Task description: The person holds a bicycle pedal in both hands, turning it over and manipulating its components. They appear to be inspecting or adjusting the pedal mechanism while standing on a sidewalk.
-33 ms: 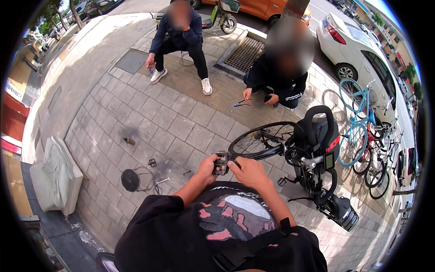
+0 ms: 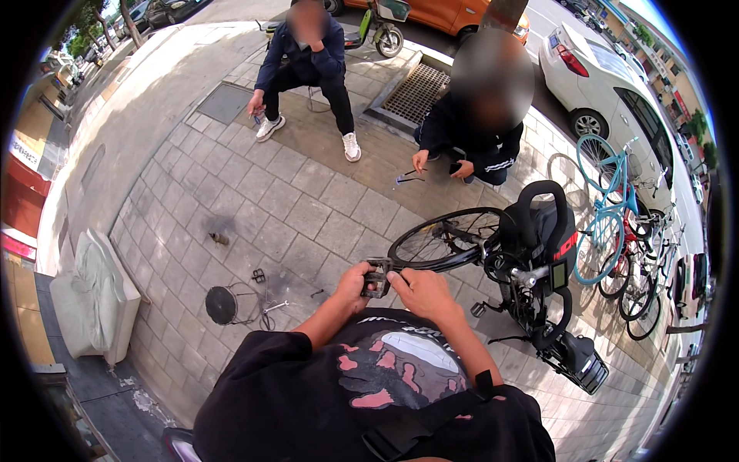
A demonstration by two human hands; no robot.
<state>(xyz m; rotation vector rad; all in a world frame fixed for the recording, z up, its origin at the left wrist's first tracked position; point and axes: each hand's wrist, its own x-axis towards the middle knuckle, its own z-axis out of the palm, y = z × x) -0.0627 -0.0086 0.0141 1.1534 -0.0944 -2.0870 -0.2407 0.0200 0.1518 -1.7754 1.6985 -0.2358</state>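
A dark, worn bicycle pedal [image 2: 376, 279] is held in front of my chest. My left hand [image 2: 351, 290] has its fingers closed round the pedal's left side. My right hand [image 2: 426, 293] is closed at the other end, thumb and fingers pressed against the pedal's right edge. Part of the pedal is hidden behind the fingers. Just beyond and to the right stands a black bicycle [image 2: 514, 277]; its wheel [image 2: 450, 240] reaches close to my right hand. Another pedal [image 2: 258, 275] and a wrench [image 2: 275, 306] lie on the paving to the left.
A round black object [image 2: 222, 306] and a small dark bottle-like item [image 2: 219, 239] are on the ground at left, near a pale cushioned seat [image 2: 92, 300]. Two people sit or crouch ahead; one holds a thin tool [image 2: 410, 178]. Several bicycles [image 2: 604, 208] stand at right.
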